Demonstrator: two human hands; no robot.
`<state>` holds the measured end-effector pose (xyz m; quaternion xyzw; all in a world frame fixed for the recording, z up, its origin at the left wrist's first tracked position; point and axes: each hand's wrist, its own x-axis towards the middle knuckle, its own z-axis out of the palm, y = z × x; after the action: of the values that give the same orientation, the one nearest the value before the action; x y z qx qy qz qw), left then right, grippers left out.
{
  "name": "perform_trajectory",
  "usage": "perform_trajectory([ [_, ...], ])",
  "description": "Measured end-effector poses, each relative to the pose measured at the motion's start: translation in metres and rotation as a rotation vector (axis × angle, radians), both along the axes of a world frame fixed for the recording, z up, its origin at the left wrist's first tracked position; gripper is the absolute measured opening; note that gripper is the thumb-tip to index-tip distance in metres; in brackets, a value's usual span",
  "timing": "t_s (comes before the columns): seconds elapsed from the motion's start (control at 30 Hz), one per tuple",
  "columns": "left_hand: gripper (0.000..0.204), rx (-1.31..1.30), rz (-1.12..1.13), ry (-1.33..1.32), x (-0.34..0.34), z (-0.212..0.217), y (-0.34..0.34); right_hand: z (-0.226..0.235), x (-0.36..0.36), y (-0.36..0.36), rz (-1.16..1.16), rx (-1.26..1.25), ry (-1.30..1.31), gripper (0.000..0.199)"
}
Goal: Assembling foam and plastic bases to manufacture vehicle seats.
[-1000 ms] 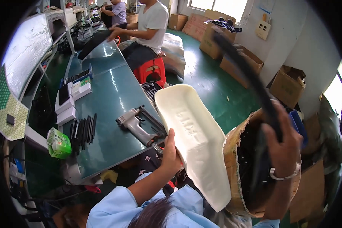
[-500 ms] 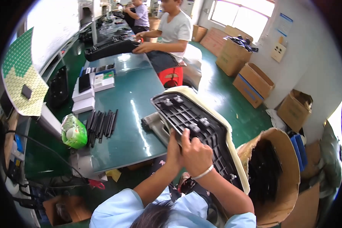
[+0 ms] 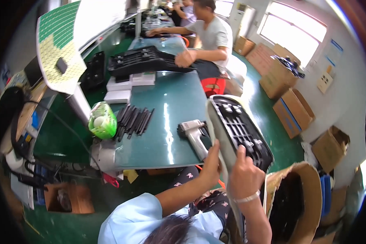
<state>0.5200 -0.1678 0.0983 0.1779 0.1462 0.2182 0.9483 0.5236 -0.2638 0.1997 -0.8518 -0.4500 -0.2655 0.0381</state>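
Note:
A padded trim panel (image 3: 239, 126), black and ribbed on one side with a pale cream covering round its edge, stands tilted in front of me beyond the table's right edge. My left hand (image 3: 212, 163) is closed on its left edge, thumb up along the pale covering. My right hand (image 3: 245, 179) lies against the ribbed side, its index finger stretched up beside the white and grey clips and its other fingers curled. Just left of the panel, a grey pistol-shaped power tool (image 3: 194, 134) rests on the green table (image 3: 150, 156); its right part is hidden behind the panel.
Black strips (image 3: 135, 120) lie beside a green container (image 3: 103, 121). White boxes (image 3: 118, 96) sit farther back. Across the table, a co-worker (image 3: 215, 38) has a hand at another black ribbed panel (image 3: 144, 61). A large carton (image 3: 313, 195) holding black parts stands at my right.
The panel in my hands has turned more upright, showing its pale side edge. My view has swung left. The co-worker's black panel has come nearer, over the white boxes, and the co-worker's arm reaches out.

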Motion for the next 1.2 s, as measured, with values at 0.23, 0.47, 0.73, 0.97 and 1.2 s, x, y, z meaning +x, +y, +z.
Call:
perform_trajectory([
  [0.23,0.039,0.008,0.182,0.049,-0.017,0.011,0.018,-0.047,0.0,0.027,0.145,-0.007,-0.061,0.049],
  [0.47,0.016,0.171,0.217,0.025,-0.003,-0.003,0.033,-0.055,0.0,0.041,0.141,0.16,-0.016,0.048],
  [0.73,0.046,0.124,0.016,-0.218,0.03,0.04,0.062,-0.06,0.058,-0.057,0.108,0.565,0.397,0.081],
  [0.97,0.043,-0.017,-0.149,-0.215,0.032,0.034,0.065,-0.097,0.063,-0.128,-0.121,0.467,0.688,0.082],
  [1.2,0.051,0.027,-0.344,-0.163,0.045,0.036,0.009,-0.114,0.047,-0.138,-0.178,0.853,1.503,0.054],
])
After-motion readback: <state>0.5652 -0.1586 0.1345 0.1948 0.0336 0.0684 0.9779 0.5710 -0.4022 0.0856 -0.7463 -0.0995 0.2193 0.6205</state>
